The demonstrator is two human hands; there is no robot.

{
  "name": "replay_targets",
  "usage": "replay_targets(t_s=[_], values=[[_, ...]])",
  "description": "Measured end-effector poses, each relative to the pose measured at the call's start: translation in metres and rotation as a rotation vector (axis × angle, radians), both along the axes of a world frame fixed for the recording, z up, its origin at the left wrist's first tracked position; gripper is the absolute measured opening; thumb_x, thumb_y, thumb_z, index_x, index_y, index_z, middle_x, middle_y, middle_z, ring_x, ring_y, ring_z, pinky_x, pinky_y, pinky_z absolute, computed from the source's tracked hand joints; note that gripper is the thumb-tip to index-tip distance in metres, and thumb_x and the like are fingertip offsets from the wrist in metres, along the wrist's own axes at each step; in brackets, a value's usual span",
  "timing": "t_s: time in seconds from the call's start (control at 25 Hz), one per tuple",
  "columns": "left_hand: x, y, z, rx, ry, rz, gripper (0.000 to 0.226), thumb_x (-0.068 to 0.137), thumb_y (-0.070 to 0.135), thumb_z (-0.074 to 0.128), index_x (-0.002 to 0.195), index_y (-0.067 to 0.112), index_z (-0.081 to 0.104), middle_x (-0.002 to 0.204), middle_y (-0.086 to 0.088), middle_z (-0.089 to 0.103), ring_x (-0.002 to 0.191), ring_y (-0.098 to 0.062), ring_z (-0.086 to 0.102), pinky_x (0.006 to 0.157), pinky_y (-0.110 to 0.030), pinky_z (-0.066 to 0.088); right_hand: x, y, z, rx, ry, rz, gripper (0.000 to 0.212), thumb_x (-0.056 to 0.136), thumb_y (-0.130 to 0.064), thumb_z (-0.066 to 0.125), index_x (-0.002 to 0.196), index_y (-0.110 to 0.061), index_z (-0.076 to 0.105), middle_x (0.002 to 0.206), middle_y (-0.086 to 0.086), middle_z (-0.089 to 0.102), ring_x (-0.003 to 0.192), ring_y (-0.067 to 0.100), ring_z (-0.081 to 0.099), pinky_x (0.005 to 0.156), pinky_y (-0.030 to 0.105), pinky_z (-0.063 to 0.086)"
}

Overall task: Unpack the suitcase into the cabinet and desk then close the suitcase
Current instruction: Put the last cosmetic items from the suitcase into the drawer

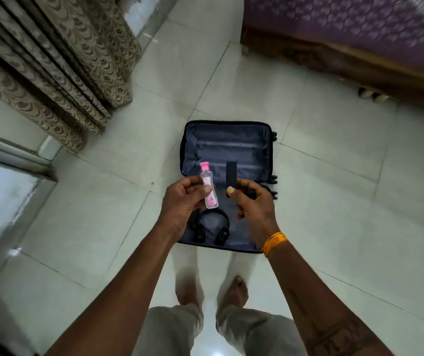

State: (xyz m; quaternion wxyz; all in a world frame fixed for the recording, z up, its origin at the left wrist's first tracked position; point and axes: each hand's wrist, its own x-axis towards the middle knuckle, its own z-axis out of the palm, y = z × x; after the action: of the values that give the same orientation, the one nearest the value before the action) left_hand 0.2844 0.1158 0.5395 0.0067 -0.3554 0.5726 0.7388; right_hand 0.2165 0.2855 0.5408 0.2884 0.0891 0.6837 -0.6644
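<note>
Left hand (182,201) pinches pink-capped bottle (208,187), right hand (253,201) grips a dark item (231,173) — carry both upright to desk; headphones (209,227) remain in suitcase (231,140).

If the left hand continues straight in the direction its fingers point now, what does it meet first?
The left hand, holding a pink-capped bottle, points its fingers toward the right hand. Probably it would first meet the black flat object that hand holds, or its thumb; depth is unclear from one view.
</note>
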Motion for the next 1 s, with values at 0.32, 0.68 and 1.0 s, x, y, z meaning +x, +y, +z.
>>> replay_targets(t_s=[0.32,0.68,1.0], values=[[-0.028,0.085,0.207,-0.080,0.140,-0.185,0.026,0.090,0.008,0.077,0.116,0.012,0.073,0.106,-0.008,0.081,0.095,-0.023,0.077,0.083,-0.036,0.063,0.014,0.092,0.207,-0.070,0.137,-0.227,0.014,0.088,-0.009,0.081,0.101,-0.009,0.077,0.083,0.008,0.073,0.069,0.014,0.063,0.055,0.030,0.048],[-0.067,0.265,0.275,0.067,0.247,-0.637,0.018,0.088,0.001,0.076,0.103,0.011,0.076,0.096,-0.011,0.080,0.086,-0.029,0.075,0.073,-0.038,0.063,0.069,0.252,0.290,0.080,0.251,-0.669,0.012,0.086,-0.013,0.082,0.096,-0.021,0.079,0.086,0.006,0.078,0.065,0.009,0.065,0.047,0.027,0.045],[-0.040,0.454,0.291,0.156,0.331,-1.227,0.024,0.079,0.017,0.082,0.102,0.013,0.080,0.094,-0.014,0.077,0.082,-0.028,0.074,0.071,-0.038,0.063,0.182,0.375,0.309,0.206,0.218,-1.283,0.010,0.088,-0.011,0.077,0.095,-0.017,0.079,0.084,0.009,0.076,0.054,0.007,0.054,0.049,0.028,0.043]])
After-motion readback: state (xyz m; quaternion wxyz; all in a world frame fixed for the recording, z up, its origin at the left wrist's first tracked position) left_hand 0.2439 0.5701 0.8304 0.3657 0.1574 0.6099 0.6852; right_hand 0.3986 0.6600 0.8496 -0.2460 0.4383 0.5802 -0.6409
